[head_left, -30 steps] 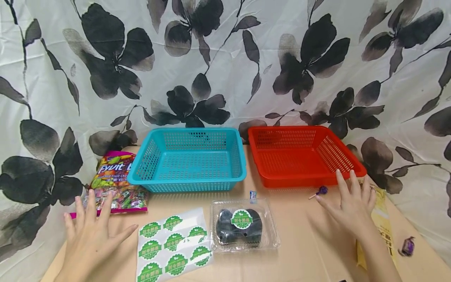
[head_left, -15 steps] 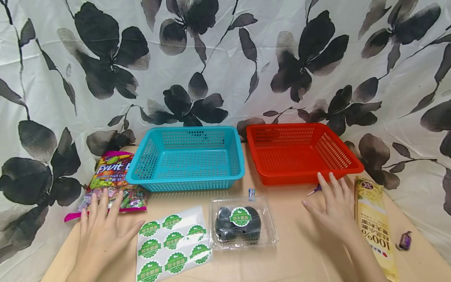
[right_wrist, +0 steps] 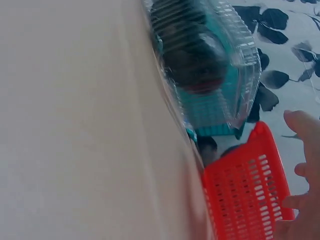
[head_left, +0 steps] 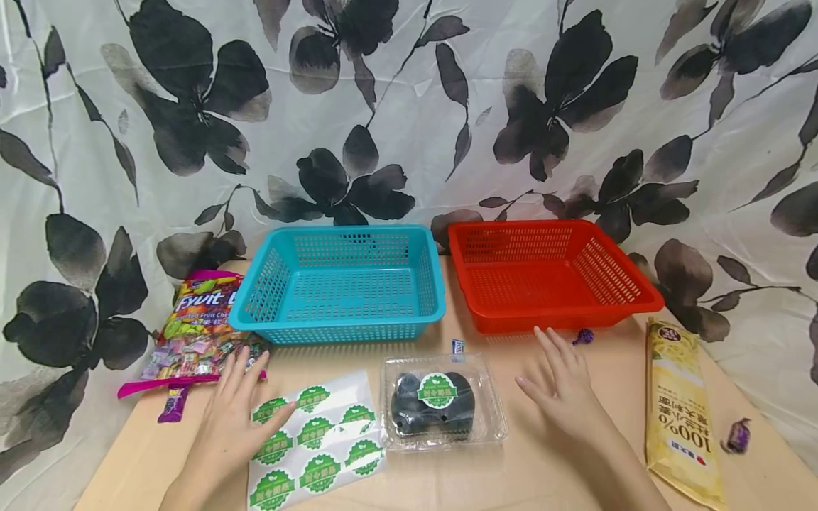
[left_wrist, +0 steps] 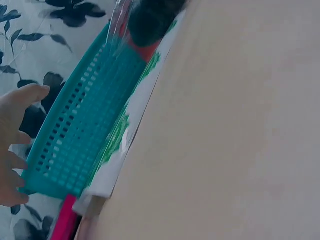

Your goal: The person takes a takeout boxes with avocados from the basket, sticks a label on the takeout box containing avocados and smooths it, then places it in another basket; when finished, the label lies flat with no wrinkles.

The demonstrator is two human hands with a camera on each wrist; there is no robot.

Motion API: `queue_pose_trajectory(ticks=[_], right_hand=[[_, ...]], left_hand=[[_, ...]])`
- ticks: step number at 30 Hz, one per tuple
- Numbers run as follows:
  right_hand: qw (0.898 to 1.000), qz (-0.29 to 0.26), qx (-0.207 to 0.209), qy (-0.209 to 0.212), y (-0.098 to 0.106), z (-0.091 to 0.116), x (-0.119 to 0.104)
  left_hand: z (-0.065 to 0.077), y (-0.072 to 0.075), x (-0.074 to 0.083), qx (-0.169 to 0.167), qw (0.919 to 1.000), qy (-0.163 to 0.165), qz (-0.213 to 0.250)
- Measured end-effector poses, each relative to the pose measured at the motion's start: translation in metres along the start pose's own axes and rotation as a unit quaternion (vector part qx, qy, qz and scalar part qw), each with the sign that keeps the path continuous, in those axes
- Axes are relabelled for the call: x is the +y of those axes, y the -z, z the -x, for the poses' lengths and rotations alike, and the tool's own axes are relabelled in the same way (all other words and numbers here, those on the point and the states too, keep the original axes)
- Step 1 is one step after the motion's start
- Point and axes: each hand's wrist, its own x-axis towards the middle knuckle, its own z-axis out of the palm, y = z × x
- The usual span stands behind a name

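My left hand (head_left: 230, 433) is over the left edge of a sheet of green-and-white round stickers (head_left: 319, 426), fingers spread and holding nothing. Just right of the sheet lies a clear plastic clamshell box (head_left: 492, 433) with dark round items inside and one green sticker on its lid. To the right of that box is my right hand (head_left: 565, 397), spread and holding nothing, its fingertips just below the red basket (head_left: 530, 324). The left wrist view shows part of my left hand (left_wrist: 15, 135); fingers of my right hand (right_wrist: 305, 165) appear at the edge of the right wrist view.
A blue basket (head_left: 339, 332) stands at the back, left of the red one. At left lie a fruit chew bag (head_left: 198, 319) and a purple-wrapped sweet (head_left: 174, 404). A small blue packet (head_left: 458, 346), purple lollipop (head_left: 584, 337), yellow pasta packet (head_left: 680, 411) and another purple sweet (head_left: 738, 436) lie about.
Both hands have moved inward, the left one rightward onto the sticker sheet and the right one leftward. The pasta packet and a purple sweet at left now show.
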Motion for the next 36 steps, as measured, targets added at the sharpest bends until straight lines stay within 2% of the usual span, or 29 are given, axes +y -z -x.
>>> queue_pose_trajectory(ticks=[6, 10, 13, 16, 19, 21, 25, 26, 28, 34, 35, 36], right_hand=[[0.997, -0.047, -0.055, -0.016, -0.018, 0.005, -0.009], [0.993, -0.09, -0.081, -0.011, -0.03, 0.009, -0.015], [0.987, -0.127, -0.095, 0.006, -0.037, 0.012, -0.018], [0.981, -0.157, -0.109, 0.008, -0.041, 0.013, -0.02], [0.974, -0.187, -0.127, -0.002, -0.043, 0.014, -0.021], [0.966, -0.215, -0.144, -0.013, -0.043, 0.014, -0.021], [0.944, -0.274, -0.178, -0.039, -0.044, 0.015, -0.02], [0.938, -0.289, -0.185, -0.047, -0.044, 0.015, -0.021], [0.928, -0.312, -0.195, -0.061, -0.045, 0.016, -0.021], [0.89, -0.391, -0.218, -0.085, -0.045, 0.017, -0.022], [0.886, -0.401, -0.22, -0.081, -0.046, 0.017, -0.021], [0.883, -0.408, -0.221, -0.075, -0.046, 0.017, -0.021]], left_hand=[[0.004, -0.026, 0.018, -0.033, 0.9949, -0.005, 0.096], [0.008, -0.043, 0.032, -0.048, 0.9901, -0.026, 0.129], [0.01, -0.052, 0.043, -0.072, 0.9807, -0.028, 0.18], [0.011, -0.058, 0.051, -0.119, 0.9618, -0.025, 0.245], [0.012, -0.062, 0.056, -0.174, 0.9372, -0.037, 0.3], [0.014, -0.065, 0.057, -0.208, 0.9147, -0.051, 0.343], [0.017, -0.071, 0.059, -0.257, 0.8617, -0.061, 0.433], [0.018, -0.073, 0.059, -0.265, 0.8519, -0.059, 0.448], [0.019, -0.075, 0.061, -0.276, 0.8419, -0.054, 0.46], [0.019, -0.077, 0.065, -0.29, 0.8338, -0.028, 0.469], [0.02, -0.076, 0.065, -0.291, 0.8301, -0.024, 0.475], [0.02, -0.076, 0.066, -0.296, 0.8222, -0.013, 0.486]])
